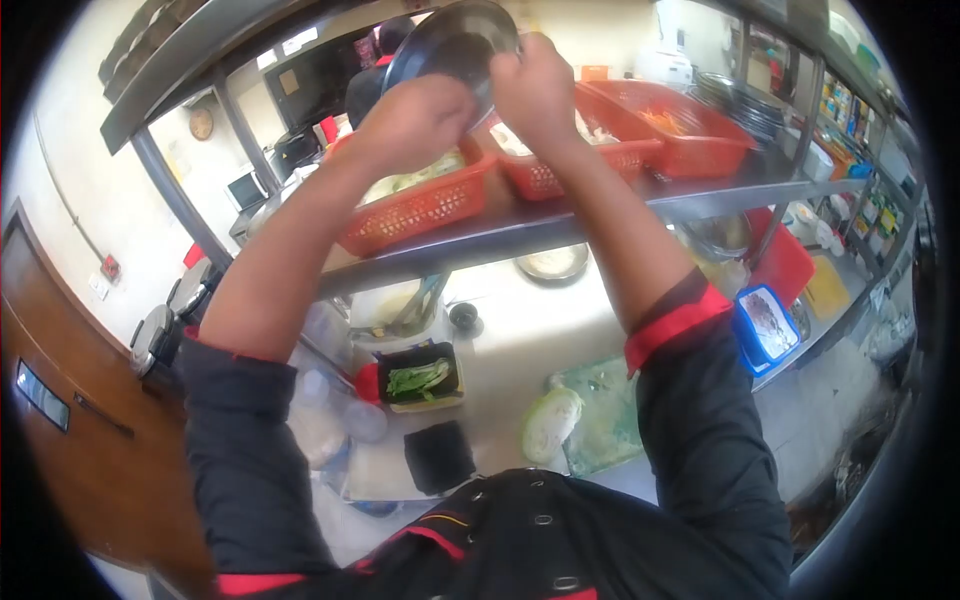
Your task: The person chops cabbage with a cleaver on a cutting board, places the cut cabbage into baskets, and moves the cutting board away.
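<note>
Raised over the shelf, a shiny metal bowl (440, 48) is tilted on its side between my two hands. My left hand (422, 115) is closed on its lower rim, and my right hand (532, 92) grips the rim at the right. Just below sit two red plastic baskets: the left basket (420, 215) holds pale cut pieces, and the middle basket (625, 155) holds white pieces. Farther right, another red basket (700, 150) contains orange shreds. The inside of the bowl is only partly visible, so I cannot tell what is in it.
On the counter below are a cut cabbage (552, 425), a green cutting board (608, 430), a black container of leafy greens (420, 375), a black cloth (438, 457) and a round metal dish (553, 262). The metal shelf edge (640, 218) crosses in front. A person (372, 85) stands beyond.
</note>
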A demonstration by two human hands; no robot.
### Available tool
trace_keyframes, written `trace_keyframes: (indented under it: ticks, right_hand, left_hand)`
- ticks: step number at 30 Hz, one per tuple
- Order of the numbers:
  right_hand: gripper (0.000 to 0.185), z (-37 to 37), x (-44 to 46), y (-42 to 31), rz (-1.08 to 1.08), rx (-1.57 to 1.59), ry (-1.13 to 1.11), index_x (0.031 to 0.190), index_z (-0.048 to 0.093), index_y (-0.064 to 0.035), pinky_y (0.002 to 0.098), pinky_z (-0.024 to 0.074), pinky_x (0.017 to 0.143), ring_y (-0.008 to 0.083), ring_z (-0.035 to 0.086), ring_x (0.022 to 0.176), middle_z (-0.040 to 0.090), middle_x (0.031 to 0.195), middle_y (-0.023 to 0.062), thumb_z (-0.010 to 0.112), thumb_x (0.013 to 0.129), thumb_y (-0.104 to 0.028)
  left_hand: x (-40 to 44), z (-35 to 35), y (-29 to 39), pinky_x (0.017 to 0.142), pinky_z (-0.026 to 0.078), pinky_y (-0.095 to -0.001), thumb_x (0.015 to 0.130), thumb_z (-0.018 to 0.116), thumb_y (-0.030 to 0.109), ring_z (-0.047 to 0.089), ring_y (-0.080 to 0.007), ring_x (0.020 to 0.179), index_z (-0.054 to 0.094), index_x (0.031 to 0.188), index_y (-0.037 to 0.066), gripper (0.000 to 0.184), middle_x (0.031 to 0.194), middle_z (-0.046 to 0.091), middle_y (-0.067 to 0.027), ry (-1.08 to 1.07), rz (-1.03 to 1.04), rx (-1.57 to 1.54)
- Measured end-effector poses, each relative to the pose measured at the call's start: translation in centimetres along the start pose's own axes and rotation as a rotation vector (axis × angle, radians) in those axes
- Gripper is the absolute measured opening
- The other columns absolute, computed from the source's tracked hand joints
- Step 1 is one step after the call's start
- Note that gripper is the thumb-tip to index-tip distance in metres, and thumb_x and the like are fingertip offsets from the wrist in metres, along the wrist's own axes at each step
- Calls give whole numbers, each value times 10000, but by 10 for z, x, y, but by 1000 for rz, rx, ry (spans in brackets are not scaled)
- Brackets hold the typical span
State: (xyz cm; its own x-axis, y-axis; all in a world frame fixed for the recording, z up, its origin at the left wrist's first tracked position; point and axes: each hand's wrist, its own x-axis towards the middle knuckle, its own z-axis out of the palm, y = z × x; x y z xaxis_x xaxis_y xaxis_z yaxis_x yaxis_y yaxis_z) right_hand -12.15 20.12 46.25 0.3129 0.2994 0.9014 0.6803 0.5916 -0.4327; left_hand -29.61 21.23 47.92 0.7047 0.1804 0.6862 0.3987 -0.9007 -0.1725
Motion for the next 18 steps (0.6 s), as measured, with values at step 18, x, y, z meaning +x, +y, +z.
trace_keyframes:
  ticks: [18]
  right_hand:
    - [195,-7,-5,-7,-154,-121,75,846,527,12,538,512,607,438,632,639,628,667,236,570,825,-177]
  left_hand:
    - [-21,-16,-20,928,482,-443,884,521,165,627,-362,1029,708,1008,8,274,1081,668,-209,-400,-244,253]
